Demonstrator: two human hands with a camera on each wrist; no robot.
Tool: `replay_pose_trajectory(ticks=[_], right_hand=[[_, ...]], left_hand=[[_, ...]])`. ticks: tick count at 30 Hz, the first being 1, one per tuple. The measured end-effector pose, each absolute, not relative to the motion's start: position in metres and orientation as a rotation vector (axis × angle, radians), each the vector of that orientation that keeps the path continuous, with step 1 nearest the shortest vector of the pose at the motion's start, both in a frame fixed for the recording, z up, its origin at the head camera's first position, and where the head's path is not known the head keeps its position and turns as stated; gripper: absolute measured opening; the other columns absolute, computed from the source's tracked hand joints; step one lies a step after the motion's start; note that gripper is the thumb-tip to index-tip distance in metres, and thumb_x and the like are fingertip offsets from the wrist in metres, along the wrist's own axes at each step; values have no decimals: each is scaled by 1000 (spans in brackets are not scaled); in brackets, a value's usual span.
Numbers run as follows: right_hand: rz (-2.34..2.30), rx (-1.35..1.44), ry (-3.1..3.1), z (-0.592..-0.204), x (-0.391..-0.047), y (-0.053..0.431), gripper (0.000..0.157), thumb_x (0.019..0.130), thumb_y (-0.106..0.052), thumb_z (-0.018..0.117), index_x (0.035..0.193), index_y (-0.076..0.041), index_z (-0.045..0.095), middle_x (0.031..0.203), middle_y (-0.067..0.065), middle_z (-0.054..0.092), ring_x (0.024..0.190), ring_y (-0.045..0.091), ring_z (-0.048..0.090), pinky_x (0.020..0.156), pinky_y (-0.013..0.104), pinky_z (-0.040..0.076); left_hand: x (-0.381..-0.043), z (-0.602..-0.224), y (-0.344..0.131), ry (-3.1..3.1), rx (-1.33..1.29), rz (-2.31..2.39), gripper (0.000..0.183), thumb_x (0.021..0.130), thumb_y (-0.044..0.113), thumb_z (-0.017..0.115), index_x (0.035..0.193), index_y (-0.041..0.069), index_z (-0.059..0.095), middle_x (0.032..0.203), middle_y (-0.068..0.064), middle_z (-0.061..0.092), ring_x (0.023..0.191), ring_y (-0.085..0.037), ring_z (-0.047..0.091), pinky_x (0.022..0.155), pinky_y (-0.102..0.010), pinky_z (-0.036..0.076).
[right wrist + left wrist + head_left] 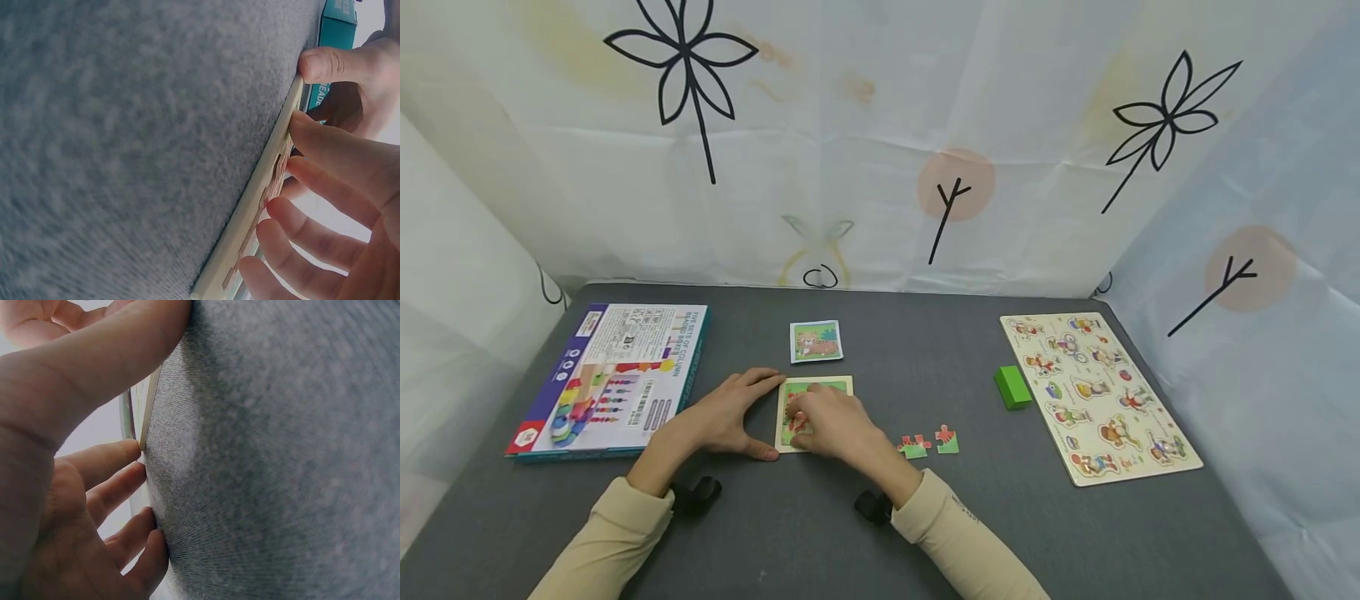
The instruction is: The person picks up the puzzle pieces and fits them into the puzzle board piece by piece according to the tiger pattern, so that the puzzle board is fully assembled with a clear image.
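Note:
A small puzzle board (pixel 784 442) with a pale rim and a green and red picture lies flat on the table. My left hand (pixel 726 417) spans its left side, the thumb at the near corner and the fingertips by the far one. Its fingers (pixel 119 487) are fairly straight and touch the rim in the left wrist view. Over the board, my right hand (pixel 838 425) rests its bent fingertips on the picture, and its thumb (pixel 331 140) touches the rim. Whether a loose piece lies under those fingers is hidden. Green and red jigsaw pieces (pixel 914 450) lie to the right.
A boxed toy set (pixel 625 375) lies at the left. Beyond the board is a small picture puzzle (pixel 816 341) with a pale border. A green block (pixel 1012 387) stands beside a large wooden picture board (pixel 1101 400) at the right. White patterned cloth surrounds the back and sides.

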State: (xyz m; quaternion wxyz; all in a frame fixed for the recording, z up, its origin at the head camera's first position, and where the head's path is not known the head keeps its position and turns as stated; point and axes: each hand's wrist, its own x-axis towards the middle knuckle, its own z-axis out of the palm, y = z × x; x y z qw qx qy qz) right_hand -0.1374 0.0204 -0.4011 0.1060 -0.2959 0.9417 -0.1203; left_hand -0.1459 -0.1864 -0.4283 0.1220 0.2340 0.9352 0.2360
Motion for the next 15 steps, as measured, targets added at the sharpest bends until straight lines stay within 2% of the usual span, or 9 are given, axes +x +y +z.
replay_pose_trajectory(ticks=[7, 15], right_hand=[[-370, -850, 2785, -403, -137, 21, 33, 85, -31, 85, 116, -20, 78, 102, -1, 69, 81, 10, 61, 59, 25, 45], [-354, -830, 2781, -403, -136, 19, 25, 86, -31, 84, 108, -22, 82, 104, -1, 68, 82, 12, 62, 60, 26, 49]], left_hand=[[-146, -428, -186, 2723, 677, 692, 109, 67, 51, 93, 153, 4, 44, 155, -20, 44, 139, -48, 43, 109, -66, 40], [-146, -428, -186, 2724, 673, 695, 109, 67, 50, 93, 152, 3, 44, 155, -21, 43, 138, -49, 43, 109, -67, 40]])
